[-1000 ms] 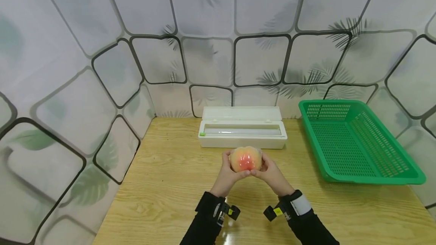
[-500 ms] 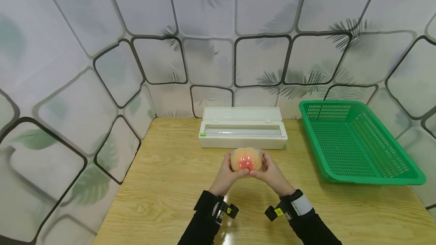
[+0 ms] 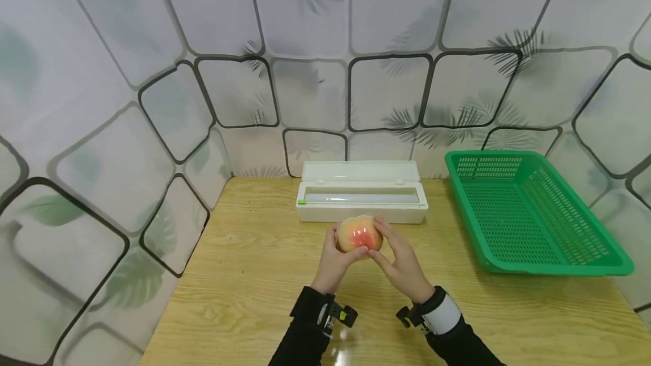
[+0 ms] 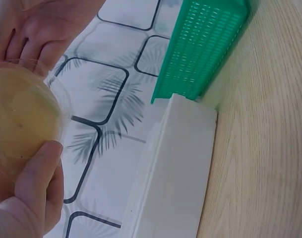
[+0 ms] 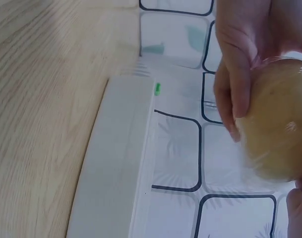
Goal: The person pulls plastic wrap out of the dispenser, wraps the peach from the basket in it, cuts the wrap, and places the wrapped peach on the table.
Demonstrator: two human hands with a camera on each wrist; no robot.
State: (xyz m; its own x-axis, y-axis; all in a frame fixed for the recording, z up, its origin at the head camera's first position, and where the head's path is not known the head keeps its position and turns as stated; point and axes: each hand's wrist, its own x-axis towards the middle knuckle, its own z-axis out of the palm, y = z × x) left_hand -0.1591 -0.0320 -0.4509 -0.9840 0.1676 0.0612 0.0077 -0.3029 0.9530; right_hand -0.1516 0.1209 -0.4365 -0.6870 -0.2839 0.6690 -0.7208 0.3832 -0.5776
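Note:
A yellow-red peach (image 3: pixel 359 235), wrapped in clear film, is held up over the table in the head view. My left hand (image 3: pixel 331 264) grips it from the left, its thumb across the lower front. My right hand (image 3: pixel 405 267) is on the other side, fingers fairly straight, with fingertips right at the peach's upper right edge and the thumb by its bottom. In the left wrist view, loose clear film (image 4: pixel 65 101) stands off the peach's side below the right palm (image 4: pixel 51 22). The right wrist view has the wrapped peach (image 5: pixel 279 121) with the left fingers (image 5: pixel 238 82) along it.
Behind the hands stands a white cling film dispenser (image 3: pixel 362 213), lid raised, with a roll inside and a green slider (image 3: pixel 302 201). A green perforated basket (image 3: pixel 488 247) is at the right on the wooden table (image 3: pixel 244 275). Patterned walls stand behind and left.
The peach has shifted slightly left with my left hand. My right hand has loosened from around its right side, its fingers now straighter and more spread.

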